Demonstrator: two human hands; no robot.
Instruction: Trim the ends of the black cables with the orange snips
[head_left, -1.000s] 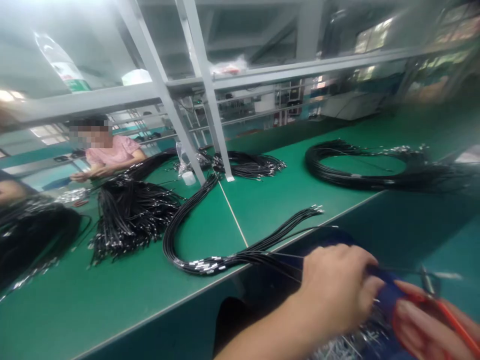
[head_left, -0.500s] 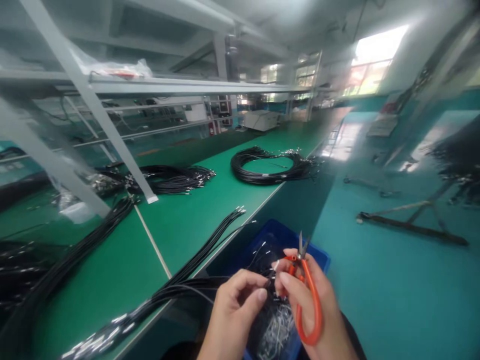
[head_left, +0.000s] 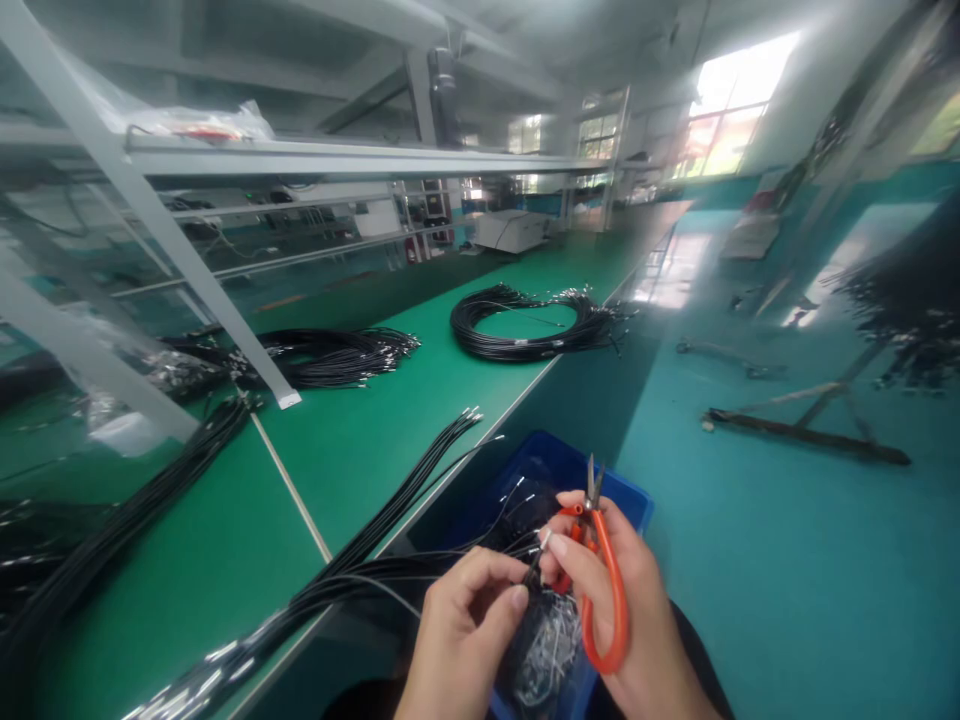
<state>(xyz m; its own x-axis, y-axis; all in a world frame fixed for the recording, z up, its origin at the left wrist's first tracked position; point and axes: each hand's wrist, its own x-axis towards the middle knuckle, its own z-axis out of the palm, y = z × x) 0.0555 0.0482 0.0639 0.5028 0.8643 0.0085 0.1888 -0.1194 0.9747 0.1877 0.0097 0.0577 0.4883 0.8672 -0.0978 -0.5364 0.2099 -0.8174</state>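
My left hand [head_left: 469, 615] pinches a thin black cable [head_left: 533, 574] close to its end. My right hand [head_left: 634, 575] has orange-handled scissors [head_left: 618, 600] in its palm, blades pointing up and slightly apart. Its thumb and forefinger also pinch a small white piece [head_left: 546, 540] at the cable's end; whether that is a cap or a tie I cannot tell. Both hands are above a blue bin [head_left: 640, 503] holding loose white scraps [head_left: 553, 645]. From the bench, a bundle of black cables [head_left: 401, 490] with silvery tips runs alongside, some strands leading to my left hand.
On the green bench [head_left: 360, 430] lie a coiled cable bundle [head_left: 510, 350] and further black cables [head_left: 337, 357]. A white shelf post [head_left: 187, 250] stands on its left part. Right of the bin, a wheeled stand [head_left: 810, 435] rests on the teal floor.
The view has shifted slightly. The white piece now shows more clearly between my right thumb and forefinger, beside the cable. Both hands keep their grips, and the scissor blades look closer together.
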